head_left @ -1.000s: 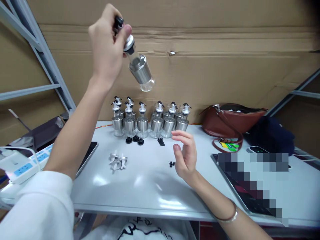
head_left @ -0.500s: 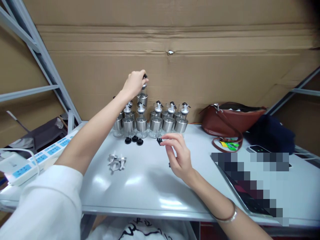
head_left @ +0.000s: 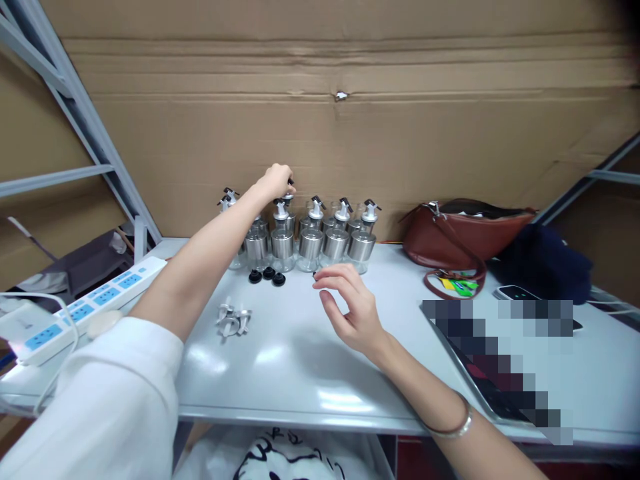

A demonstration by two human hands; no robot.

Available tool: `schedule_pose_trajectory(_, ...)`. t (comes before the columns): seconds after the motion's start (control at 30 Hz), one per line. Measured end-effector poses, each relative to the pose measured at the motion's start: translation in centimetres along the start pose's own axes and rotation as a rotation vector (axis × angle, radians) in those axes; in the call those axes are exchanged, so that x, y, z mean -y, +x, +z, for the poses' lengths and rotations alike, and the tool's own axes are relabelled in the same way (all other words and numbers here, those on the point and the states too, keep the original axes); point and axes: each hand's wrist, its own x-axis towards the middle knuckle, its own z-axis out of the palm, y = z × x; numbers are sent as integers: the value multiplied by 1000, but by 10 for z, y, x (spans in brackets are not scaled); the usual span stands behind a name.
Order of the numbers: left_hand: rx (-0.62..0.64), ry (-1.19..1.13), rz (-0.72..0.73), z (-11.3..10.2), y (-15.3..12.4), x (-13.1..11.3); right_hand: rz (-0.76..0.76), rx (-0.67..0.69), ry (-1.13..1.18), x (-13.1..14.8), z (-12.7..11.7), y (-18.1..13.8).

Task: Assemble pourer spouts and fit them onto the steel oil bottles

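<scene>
My left hand point(head_left: 274, 181) reaches to the back of the grey table point(head_left: 300, 373) and is closed round the black spout top of a small steel-and-glass oil bottle point(head_left: 289, 215) standing among several like bottles point(head_left: 335, 237) against the cardboard wall. My right hand point(head_left: 350, 307) hovers low over the table in front of the bottle row, fingers loosely curled and apart, holding nothing I can see. Its fingertips are near small black parts point(head_left: 315, 274) on the table.
Three black round caps point(head_left: 267, 275) and a heap of silver metal pieces point(head_left: 233, 320) lie in front of the bottles. A white power strip point(head_left: 85, 308) lies at left. A brown bag point(head_left: 460, 237), dark cloth point(head_left: 545, 267), a phone point(head_left: 515, 293) and a blurred area are at right.
My left hand brought the bottle down from high in the air and set it in the back row. My right hand moved slightly forward toward the small black parts.
</scene>
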Motion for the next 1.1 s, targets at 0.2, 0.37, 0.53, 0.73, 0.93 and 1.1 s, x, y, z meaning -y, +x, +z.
schedule_pose_trajectory(0.2, 80, 10, -36, 2, 5, 3, 12, 10, 5, -1, -1, 0)
schedule_pose_trajectory(0.37, 125, -7, -69, 2, 7, 7, 12, 15, -2, -2, -1, -1)
schedule_pose_trajectory(0.53, 159, -44, -97, -5, -2, 7, 8, 19, -10, -2, 0, -2)
schedule_pose_trajectory(0.73, 57, -71, -39, -14, -17, 4, 12, 14, -14, -1, 0, 0)
schedule_pose_trajectory(0.93, -476, -142, 248, -32, -90, -5, 4, -5, -61, -7, -5, 2)
schedule_pose_trajectory(1.1, -194, 5, 406, -30, -176, 3, 11, -30, -46, -11, -7, 4)
